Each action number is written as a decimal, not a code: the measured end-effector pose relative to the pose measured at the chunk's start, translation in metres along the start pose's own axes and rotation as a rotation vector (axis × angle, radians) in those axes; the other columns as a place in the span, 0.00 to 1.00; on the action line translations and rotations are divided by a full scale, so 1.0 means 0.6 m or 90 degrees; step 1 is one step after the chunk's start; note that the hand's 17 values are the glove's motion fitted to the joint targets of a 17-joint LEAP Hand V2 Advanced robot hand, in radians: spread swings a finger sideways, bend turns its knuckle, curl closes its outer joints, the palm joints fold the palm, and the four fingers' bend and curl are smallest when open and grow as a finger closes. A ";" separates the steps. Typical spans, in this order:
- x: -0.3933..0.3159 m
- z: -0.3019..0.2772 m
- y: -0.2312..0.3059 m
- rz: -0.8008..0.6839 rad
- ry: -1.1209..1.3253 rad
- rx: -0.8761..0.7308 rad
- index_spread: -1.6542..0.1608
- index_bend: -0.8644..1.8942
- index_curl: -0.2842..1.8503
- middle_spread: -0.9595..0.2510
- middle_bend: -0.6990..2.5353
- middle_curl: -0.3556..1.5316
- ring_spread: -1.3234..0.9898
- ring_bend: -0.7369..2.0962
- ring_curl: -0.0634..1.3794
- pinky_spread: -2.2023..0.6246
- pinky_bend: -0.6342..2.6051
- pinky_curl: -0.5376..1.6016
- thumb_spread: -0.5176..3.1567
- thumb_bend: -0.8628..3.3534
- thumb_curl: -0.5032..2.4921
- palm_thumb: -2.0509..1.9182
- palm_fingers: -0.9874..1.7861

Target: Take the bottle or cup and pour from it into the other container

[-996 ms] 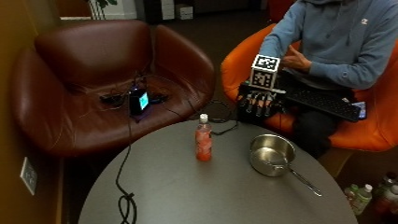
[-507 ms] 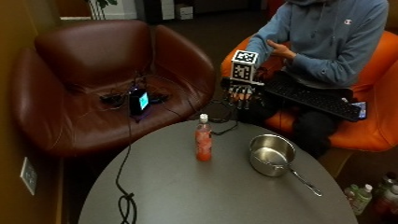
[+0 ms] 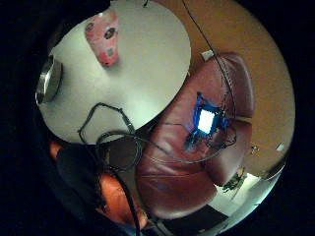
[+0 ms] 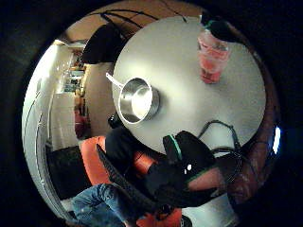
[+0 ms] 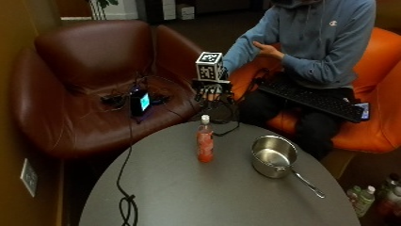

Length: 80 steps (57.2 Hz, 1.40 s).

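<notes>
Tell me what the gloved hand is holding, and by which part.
Nothing. The gloved right hand hangs above the table edge, apart from the bottle and the pot.

Person (image 5: 325, 42): grey-blue hoodie, small white chest logo at 2 o'clock, dark trousers. Right hand (image 5: 212, 92) in black glove.

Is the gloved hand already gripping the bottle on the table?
No: the gloved right hand hovers beyond the table's far edge, apart from the bottle, which stands upright and untouched.
</notes>
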<state>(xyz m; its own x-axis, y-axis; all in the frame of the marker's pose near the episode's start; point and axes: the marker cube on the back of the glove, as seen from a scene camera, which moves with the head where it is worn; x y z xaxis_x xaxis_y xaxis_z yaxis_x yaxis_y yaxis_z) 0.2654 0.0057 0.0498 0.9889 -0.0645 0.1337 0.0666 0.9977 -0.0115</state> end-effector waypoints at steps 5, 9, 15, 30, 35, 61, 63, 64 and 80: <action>0.033 -0.003 -0.017 0.014 -0.037 0.002 0.70 0.41 0.31 0.62 0.28 0.35 0.50 0.32 0.21 0.85 0.26 0.40 0.42 0.20 0.28 0.67 0.48; 0.058 -0.004 -0.032 0.024 -0.066 0.005 0.71 0.42 0.32 0.62 0.28 0.35 0.50 0.31 0.20 0.85 0.25 0.39 0.41 0.20 0.28 0.67 0.50; 0.096 0.001 -0.053 0.038 -0.094 -0.008 0.71 0.41 0.32 0.62 0.29 0.36 0.50 0.32 0.20 0.85 0.25 0.39 0.41 0.20 0.28 0.67 0.50; 0.136 0.047 -0.089 0.046 -0.266 -0.036 0.70 0.34 0.28 0.62 0.26 0.35 0.50 0.35 0.22 0.85 0.29 0.42 0.40 0.20 0.28 0.67 0.43; 0.140 0.066 -0.112 0.052 -0.331 -0.048 0.69 0.33 0.25 0.62 0.26 0.35 0.50 0.37 0.24 0.85 0.32 0.43 0.39 0.19 0.28 0.66 0.39; 0.069 0.158 -0.224 -0.004 -0.709 -0.057 0.67 0.38 0.23 0.63 0.27 0.32 0.51 0.38 0.25 0.85 0.35 0.42 0.36 0.21 0.28 0.67 0.36; 0.061 0.164 -0.232 -0.014 -0.735 -0.056 0.67 0.39 0.23 0.63 0.28 0.33 0.52 0.38 0.24 0.85 0.34 0.42 0.36 0.21 0.29 0.68 0.38; 0.058 0.167 -0.236 -0.017 -0.745 -0.054 0.67 0.40 0.24 0.64 0.29 0.33 0.52 0.37 0.24 0.85 0.33 0.41 0.36 0.22 0.29 0.70 0.40; 0.003 0.180 -0.273 -0.008 -0.782 0.012 0.74 0.43 0.30 0.67 0.35 0.39 0.48 0.41 0.27 0.80 0.24 0.37 0.32 0.21 0.34 0.76 0.66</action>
<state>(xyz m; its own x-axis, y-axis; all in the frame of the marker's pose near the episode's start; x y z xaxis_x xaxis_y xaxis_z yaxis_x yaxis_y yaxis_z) 0.2422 -0.1554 0.1591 0.2064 -0.0230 0.9782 0.0629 0.9980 0.0102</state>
